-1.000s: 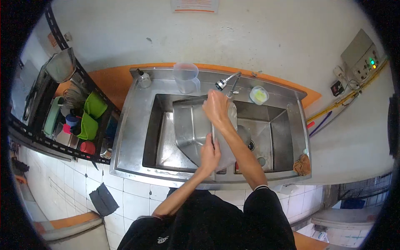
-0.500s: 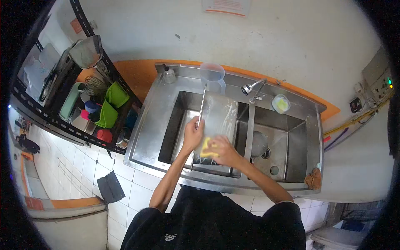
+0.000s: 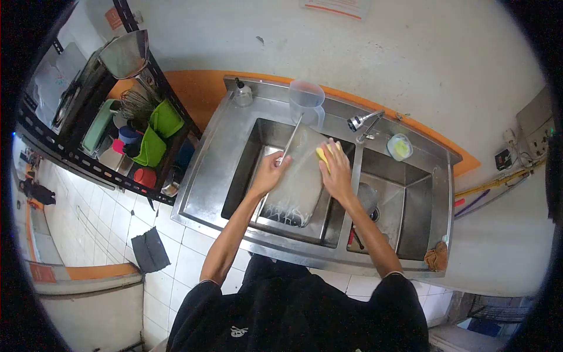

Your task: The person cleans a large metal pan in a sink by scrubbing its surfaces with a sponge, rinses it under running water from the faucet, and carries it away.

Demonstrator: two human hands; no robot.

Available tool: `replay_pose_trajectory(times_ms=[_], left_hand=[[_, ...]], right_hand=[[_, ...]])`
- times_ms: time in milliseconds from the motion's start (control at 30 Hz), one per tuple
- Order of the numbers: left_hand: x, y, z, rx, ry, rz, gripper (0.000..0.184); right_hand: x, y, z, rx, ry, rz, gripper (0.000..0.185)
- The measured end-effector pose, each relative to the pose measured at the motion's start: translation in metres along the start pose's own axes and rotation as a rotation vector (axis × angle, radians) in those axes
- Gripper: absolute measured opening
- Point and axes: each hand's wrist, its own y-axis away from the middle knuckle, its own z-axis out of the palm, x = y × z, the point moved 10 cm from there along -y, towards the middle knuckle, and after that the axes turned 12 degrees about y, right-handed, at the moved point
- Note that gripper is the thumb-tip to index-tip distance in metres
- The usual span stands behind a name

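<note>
A rectangular translucent container (image 3: pixel 293 190) with soap streaks is held tilted over the left basin (image 3: pixel 237 190) of a steel double sink. My left hand (image 3: pixel 271 174) grips its upper left edge. Pressed to its right side, my right hand (image 3: pixel 335 170) holds a yellow sponge (image 3: pixel 324 157), partly hidden by the fingers. White suds lie along the container's lower end.
Behind the basins stand a clear jug (image 3: pixel 306 100), a soap bottle (image 3: pixel 242 94), a faucet (image 3: pixel 359 122) and a small dish (image 3: pixel 400 146). A brown cloth (image 3: pixel 436 257) lies at the right corner. A rack (image 3: pixel 88 170) with utensils is at the left.
The container has turned from an edge-on hold to showing its broad soapy side. My right hand came down with the sponge, then moved up along the container's right side. The view has shifted.
</note>
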Motion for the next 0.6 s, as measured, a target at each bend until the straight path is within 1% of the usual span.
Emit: replay_pose_trajectory(times_ms=[33, 67, 133, 167, 200, 233, 267, 300, 367, 400, 433, 467, 500, 533, 567, 600], left_hand=[[0.000, -0.003, -0.004, 0.030, 0.055, 0.044, 0.028], [0.001, -0.008, -0.010, 0.056, 0.105, 0.090, 0.029], [-0.002, -0.011, -0.018, 0.074, 0.116, 0.075, 0.030], [-0.004, -0.007, -0.020, 0.084, 0.123, 0.038, 0.030], [-0.006, -0.006, -0.024, 0.093, 0.125, 0.004, 0.031], [-0.012, -0.007, -0.026, 0.089, 0.052, -0.003, 0.032], [-0.015, -0.006, -0.026, 0.082, 0.043, -0.011, 0.032], [-0.016, -0.008, -0.023, 0.074, 0.052, -0.022, 0.032], [-0.015, -0.014, -0.009, 0.037, 0.057, -0.036, 0.032], [-0.010, -0.017, -0.009, 0.080, 0.076, -0.016, 0.032], [-0.005, -0.020, -0.011, 0.126, 0.096, 0.004, 0.032], [-0.006, -0.023, -0.009, 0.108, 0.086, 0.002, 0.032], [-0.009, -0.022, -0.012, 0.099, 0.150, 0.010, 0.032], [-0.008, -0.020, -0.014, 0.097, 0.215, 0.020, 0.032], [-0.015, -0.014, -0.014, 0.094, 0.241, -0.040, 0.032], [-0.023, -0.009, -0.015, 0.102, 0.235, -0.049, 0.032]], right_hand=[[0.016, 0.002, -0.001, 0.091, 0.010, 0.151, 0.037], [0.008, 0.017, 0.003, 0.096, 0.012, 0.154, 0.037], [-0.062, 0.037, 0.010, -0.084, -0.208, -0.225, 0.036], [-0.077, 0.037, 0.002, -0.177, -0.233, -0.271, 0.035], [-0.067, 0.030, 0.007, -0.172, -0.237, -0.266, 0.035], [-0.048, 0.018, 0.011, -0.112, -0.160, -0.271, 0.035], [-0.033, 0.005, 0.017, -0.054, -0.080, -0.273, 0.034], [-0.020, -0.011, 0.031, -0.047, -0.079, -0.258, 0.034], [0.043, -0.035, 0.040, 0.138, -0.112, 0.216, 0.033], [0.033, -0.033, 0.036, 0.153, -0.102, 0.240, 0.033], [0.006, -0.033, 0.040, 0.065, -0.149, 0.201, 0.032], [-0.015, -0.028, 0.044, -0.028, -0.202, 0.156, 0.031], [-0.020, -0.020, 0.040, -0.024, -0.205, 0.166, 0.031], [-0.036, -0.014, 0.035, -0.003, -0.152, 0.074, 0.031], [-0.049, -0.013, 0.032, 0.017, -0.100, -0.020, 0.031], [-0.038, -0.015, 0.039, 0.012, -0.112, -0.018, 0.031]])
